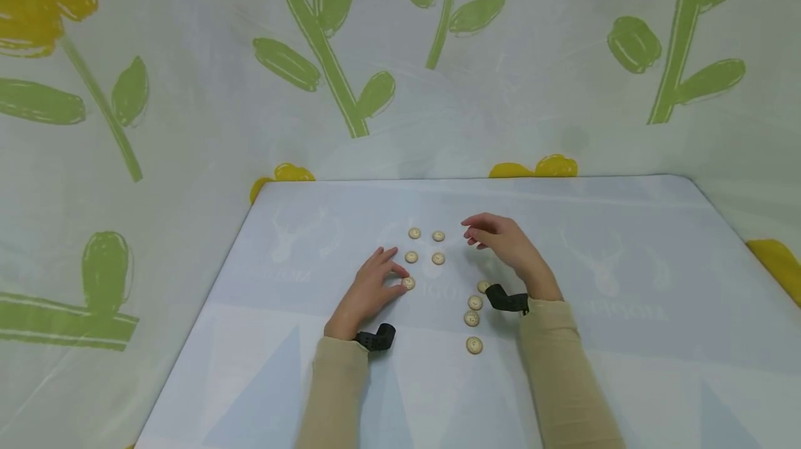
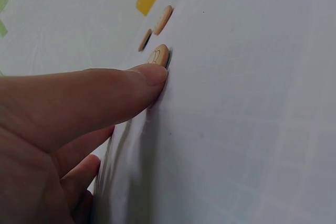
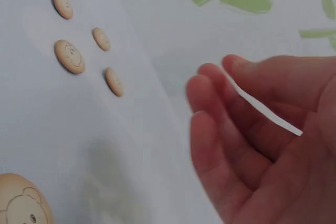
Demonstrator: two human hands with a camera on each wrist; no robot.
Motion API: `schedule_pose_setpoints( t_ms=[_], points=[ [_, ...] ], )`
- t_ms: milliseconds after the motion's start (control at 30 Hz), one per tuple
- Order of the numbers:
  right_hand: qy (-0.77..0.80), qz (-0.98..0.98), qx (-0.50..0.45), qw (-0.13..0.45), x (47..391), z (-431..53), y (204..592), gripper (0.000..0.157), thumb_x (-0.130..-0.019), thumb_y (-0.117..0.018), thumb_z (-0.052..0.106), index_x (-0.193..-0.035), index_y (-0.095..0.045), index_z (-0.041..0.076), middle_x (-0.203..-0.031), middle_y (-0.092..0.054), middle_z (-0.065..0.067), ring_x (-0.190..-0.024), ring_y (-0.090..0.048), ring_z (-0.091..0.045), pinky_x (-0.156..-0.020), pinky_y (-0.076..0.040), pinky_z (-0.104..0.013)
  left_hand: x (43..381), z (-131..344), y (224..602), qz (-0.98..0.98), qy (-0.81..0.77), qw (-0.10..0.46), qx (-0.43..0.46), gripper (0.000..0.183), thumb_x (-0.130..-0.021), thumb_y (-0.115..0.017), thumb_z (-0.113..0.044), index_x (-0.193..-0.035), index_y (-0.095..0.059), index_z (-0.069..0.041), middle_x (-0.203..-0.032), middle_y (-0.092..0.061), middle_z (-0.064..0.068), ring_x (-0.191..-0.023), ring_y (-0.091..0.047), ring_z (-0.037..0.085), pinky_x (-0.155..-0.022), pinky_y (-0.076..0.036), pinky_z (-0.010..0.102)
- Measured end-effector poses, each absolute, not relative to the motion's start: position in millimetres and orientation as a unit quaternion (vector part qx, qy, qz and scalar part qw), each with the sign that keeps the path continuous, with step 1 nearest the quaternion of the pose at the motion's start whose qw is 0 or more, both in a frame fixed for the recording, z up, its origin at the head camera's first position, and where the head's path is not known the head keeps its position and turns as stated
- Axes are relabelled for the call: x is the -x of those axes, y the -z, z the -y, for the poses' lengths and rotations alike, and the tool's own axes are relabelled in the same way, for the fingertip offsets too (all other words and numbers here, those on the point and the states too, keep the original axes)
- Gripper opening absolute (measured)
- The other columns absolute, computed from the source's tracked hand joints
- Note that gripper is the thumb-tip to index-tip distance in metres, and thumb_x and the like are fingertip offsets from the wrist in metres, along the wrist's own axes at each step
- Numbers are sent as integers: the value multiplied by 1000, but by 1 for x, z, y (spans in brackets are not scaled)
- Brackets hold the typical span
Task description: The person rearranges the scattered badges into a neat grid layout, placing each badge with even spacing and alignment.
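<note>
The left hand (image 1: 369, 289) is pinching a round tan disc (image 1: 409, 283) at its edge, thumb and forefinger narrowly spaced, the other fingers reaching out loosely. The right hand (image 1: 505, 244) is hovering beyond and to the right of that disc, fingers loosely curling and thumb near the forefinger; a thin white line is showing among them, and I cannot tell whether the hand is holding anything. Just beyond the pinched disc, four discs (image 1: 438, 258) are lying in two pairs. To its right, and mostly nearer the person, a column of discs (image 1: 472, 318) is running beside the right wristband (image 1: 507, 300). Between pinched disc and column, bare tabletop (image 1: 432, 345) is showing. Its far edge is running well beyond the disc, its left edge well to the left, with more room stretching rightward.
</note>
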State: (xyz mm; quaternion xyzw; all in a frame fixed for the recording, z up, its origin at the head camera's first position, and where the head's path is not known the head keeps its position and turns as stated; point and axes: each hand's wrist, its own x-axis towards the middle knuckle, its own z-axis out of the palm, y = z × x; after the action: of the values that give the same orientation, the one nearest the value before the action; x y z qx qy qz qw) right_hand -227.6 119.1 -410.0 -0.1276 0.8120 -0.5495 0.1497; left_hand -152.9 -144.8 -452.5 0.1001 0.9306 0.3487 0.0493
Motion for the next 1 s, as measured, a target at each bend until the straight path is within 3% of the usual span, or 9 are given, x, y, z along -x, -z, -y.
schedule_pose_setpoints(
  t_ms=[300,767,1000],
  points=[
    [475,-839,160,213,225,-114,405,32,-90,-51,22,-119,-53,9,-104,-59,-12,-91,-55,-28,-81,-45,-42,153,142,453,-929,-353,52,-97,12,-79,-66,-22,-91,-63,-20,-142,-31,1,-135,-11,20,-106,-14,43],
    [475,-859,146,125,215,-122,399,23,-91,-49,21,-112,-56,16,-99,-61,-13,-90,-56,-29,-77,-44,-47,153,142,453,-930,-349,55,-107,12,-80,-66,-22,-91,-63,-20,-142,-31,2,-135,-11,21,-106,-14,44],
    [441,-874,168,116,209,-128,399,29,-88,-42,7,-112,-57,13,-95,-61,-11,-84,-56,-28,-69,-44,-36,155,146,454,-930,-346,41,-114,12,-79,-67,-20,-91,-63,-19,-141,-33,4,-134,-13,23,-105,-15,44]
  ],
)
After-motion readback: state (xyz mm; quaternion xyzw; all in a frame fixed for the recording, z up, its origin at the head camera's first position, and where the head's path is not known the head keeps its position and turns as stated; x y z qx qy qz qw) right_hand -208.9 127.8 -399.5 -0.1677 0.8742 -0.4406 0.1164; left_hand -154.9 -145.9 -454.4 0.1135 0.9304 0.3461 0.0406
